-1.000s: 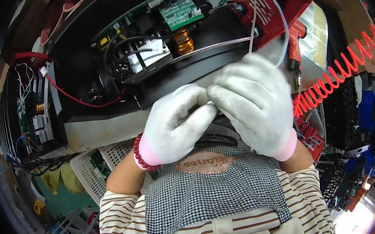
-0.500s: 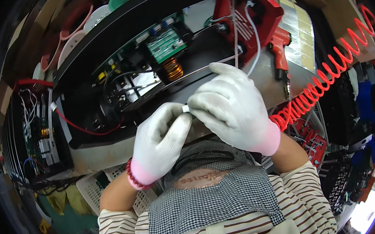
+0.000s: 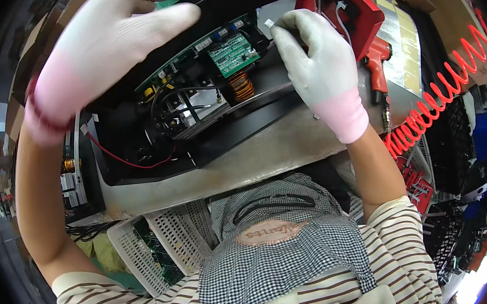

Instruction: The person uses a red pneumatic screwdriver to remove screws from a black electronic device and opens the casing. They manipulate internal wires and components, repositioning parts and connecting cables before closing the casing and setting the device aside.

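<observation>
Nearest to you, at the bottom of the frame, your striped shirt and a checked apron [image 3: 276, 265] fill the lower middle, with a white perforated basket [image 3: 165, 246] just to their lower left, holding a green circuit board. Above that runs the grey edge of the workbench [image 3: 244, 163].

On the bench lies the open black chassis [image 3: 157, 154] of an electronic unit, stretching from the middle left up to the top centre. Inside it you can see a red wire, black cables, a copper-wound coil [image 3: 241, 87] and a small green circuit board [image 3: 231, 53].

Your right hand [image 3: 320, 64], in a white glove with a pink cuff, sits at the upper right of centre, its fingertips pinched together on a small white piece [image 3: 270, 23] just above the chassis. Your left hand [image 3: 104, 45], gloved the same way, hovers at the upper left with fingers spread, holding nothing.

Farther off, at the upper right, stand a red housing [image 3: 352, 9], a red power screwdriver [image 3: 376, 68] and a coiled red hose [image 3: 441, 97].
</observation>
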`<action>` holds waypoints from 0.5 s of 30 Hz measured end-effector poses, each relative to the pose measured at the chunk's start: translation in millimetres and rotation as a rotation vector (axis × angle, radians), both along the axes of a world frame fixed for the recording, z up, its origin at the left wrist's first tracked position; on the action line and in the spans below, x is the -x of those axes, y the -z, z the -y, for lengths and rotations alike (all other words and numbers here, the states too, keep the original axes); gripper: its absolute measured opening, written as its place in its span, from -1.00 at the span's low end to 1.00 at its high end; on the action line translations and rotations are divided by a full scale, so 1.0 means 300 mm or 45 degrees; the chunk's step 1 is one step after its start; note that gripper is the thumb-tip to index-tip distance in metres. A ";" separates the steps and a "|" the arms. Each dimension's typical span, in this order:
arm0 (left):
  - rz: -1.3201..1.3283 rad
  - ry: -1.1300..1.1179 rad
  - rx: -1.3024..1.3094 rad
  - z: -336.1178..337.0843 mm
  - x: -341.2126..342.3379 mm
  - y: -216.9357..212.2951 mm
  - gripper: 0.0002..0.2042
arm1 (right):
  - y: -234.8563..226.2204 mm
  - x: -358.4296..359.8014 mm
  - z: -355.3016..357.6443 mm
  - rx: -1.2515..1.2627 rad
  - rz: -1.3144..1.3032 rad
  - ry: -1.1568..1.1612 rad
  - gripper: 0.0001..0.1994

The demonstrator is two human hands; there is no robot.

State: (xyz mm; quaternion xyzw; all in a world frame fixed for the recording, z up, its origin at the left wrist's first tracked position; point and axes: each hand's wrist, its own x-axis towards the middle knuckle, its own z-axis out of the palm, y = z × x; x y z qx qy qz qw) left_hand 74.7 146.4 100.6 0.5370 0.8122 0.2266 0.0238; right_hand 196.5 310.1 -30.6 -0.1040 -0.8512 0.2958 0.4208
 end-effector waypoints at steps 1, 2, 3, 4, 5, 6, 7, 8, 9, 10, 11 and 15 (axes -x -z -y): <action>-0.019 -0.039 0.161 -0.033 -0.025 -0.014 -0.50 | 0.008 0.013 -0.001 -0.031 0.025 0.002 -0.88; -0.043 -0.068 0.323 -0.066 -0.051 -0.028 -0.40 | 0.015 0.024 0.003 -0.004 0.056 -0.002 -0.86; 0.051 -0.048 0.478 -0.083 -0.025 -0.033 -0.41 | 0.007 0.030 0.011 0.024 0.097 -0.021 -0.86; 0.251 0.006 0.543 -0.095 0.025 -0.033 -0.42 | -0.004 0.031 0.015 0.051 0.144 -0.032 -0.85; 0.433 0.042 0.551 -0.104 0.063 -0.042 -0.43 | -0.010 0.037 0.017 0.078 0.190 -0.042 -0.85; 0.603 0.063 0.551 -0.107 0.089 -0.037 -0.44 | -0.004 0.048 0.013 0.102 0.168 -0.080 -0.83; 0.594 0.075 0.524 -0.108 0.095 -0.028 -0.45 | -0.002 0.055 0.018 0.152 0.189 -0.098 -0.83; 0.586 0.084 0.497 -0.109 0.100 -0.019 -0.47 | -0.003 0.062 0.026 0.202 0.208 -0.116 -0.82; 0.616 0.075 0.536 -0.118 0.101 -0.038 -0.48 | 0.000 0.072 0.027 0.251 0.228 -0.128 -0.82; 0.547 0.071 0.522 -0.119 0.088 -0.032 -0.48 | 0.018 0.080 0.019 0.264 0.211 -0.166 -0.81; 0.478 0.067 0.507 -0.121 0.075 -0.027 -0.49 | 0.019 0.086 0.018 0.347 0.232 -0.175 -0.81; 0.244 -0.004 0.463 -0.111 0.047 0.006 -0.51 | 0.028 0.098 0.017 0.448 0.254 -0.198 -0.82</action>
